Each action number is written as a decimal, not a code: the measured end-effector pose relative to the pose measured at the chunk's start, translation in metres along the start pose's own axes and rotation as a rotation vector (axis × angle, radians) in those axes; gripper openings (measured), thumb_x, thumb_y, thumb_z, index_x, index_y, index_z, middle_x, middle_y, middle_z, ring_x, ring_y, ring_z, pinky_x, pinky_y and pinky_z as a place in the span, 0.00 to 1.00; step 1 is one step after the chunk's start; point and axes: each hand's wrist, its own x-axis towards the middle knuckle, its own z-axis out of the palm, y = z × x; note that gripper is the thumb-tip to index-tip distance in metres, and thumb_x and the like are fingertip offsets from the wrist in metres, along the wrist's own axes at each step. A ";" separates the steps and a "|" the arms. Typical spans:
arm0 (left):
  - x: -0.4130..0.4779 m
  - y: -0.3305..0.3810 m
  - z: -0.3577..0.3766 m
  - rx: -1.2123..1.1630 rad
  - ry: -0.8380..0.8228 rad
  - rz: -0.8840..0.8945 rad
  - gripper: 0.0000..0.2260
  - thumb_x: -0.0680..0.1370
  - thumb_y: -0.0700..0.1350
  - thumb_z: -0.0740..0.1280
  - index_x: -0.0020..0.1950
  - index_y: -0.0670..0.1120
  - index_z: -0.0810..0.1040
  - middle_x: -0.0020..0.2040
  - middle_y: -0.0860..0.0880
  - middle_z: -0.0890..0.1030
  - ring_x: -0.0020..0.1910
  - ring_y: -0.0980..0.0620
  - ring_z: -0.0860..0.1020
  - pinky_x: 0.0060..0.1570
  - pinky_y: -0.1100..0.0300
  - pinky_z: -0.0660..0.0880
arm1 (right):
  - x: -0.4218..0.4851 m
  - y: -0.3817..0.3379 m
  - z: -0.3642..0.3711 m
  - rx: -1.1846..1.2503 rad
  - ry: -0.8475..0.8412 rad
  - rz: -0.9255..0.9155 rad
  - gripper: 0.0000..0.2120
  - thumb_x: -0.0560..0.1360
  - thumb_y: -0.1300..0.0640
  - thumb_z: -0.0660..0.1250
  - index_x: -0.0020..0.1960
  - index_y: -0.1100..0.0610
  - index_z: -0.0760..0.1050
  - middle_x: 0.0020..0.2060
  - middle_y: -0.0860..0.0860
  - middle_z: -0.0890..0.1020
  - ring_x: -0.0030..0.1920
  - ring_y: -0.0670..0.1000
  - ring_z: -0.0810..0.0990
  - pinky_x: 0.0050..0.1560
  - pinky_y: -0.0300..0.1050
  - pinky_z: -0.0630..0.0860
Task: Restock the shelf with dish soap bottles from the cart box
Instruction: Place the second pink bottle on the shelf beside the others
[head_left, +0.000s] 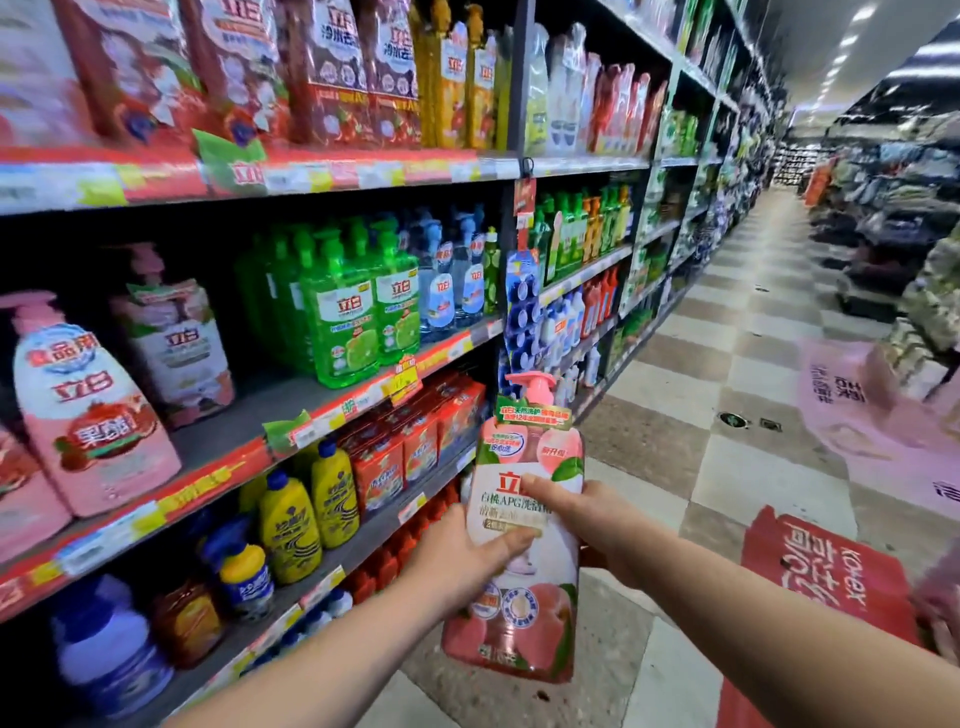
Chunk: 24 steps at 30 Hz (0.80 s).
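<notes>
Because the pump-top peach bottle (524, 582) is likely top-heavy, I clasp it in both; left grip (457, 561) curled round its side, right grip (592, 514) pinching the label; upright at lower centre, short of the bare shelf (249, 405) at middle left.

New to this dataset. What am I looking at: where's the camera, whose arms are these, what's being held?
There is no robot here. A person wears one wide-angle camera on the head, looking forward and down, so the two bare arms are their own. The left hand and right hand both grip a peach-label pump bottle, pump end up, in a shop aisle. On the left stands a shelf with pink bottles, green bottles and a bare stretch between them. A red printed box sits at the lower right.
</notes>
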 end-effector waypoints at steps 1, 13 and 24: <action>0.012 -0.003 -0.005 0.001 0.033 -0.020 0.13 0.69 0.60 0.71 0.46 0.54 0.76 0.44 0.57 0.81 0.44 0.58 0.79 0.40 0.63 0.73 | 0.017 -0.006 0.004 -0.004 -0.036 -0.007 0.16 0.69 0.47 0.73 0.51 0.55 0.78 0.44 0.52 0.86 0.42 0.51 0.85 0.40 0.44 0.81; 0.129 -0.010 -0.064 -0.108 0.500 -0.179 0.10 0.69 0.55 0.73 0.45 0.56 0.75 0.44 0.59 0.82 0.41 0.65 0.78 0.38 0.70 0.72 | 0.201 -0.102 0.058 -0.194 -0.442 -0.192 0.18 0.69 0.50 0.74 0.54 0.57 0.80 0.50 0.54 0.85 0.47 0.53 0.84 0.51 0.48 0.80; 0.129 -0.032 -0.148 -0.232 0.939 -0.211 0.17 0.67 0.48 0.76 0.53 0.53 0.75 0.44 0.58 0.83 0.44 0.64 0.81 0.44 0.68 0.76 | 0.239 -0.166 0.179 -0.308 -0.823 -0.415 0.23 0.69 0.54 0.74 0.61 0.60 0.74 0.55 0.55 0.83 0.53 0.54 0.82 0.59 0.53 0.77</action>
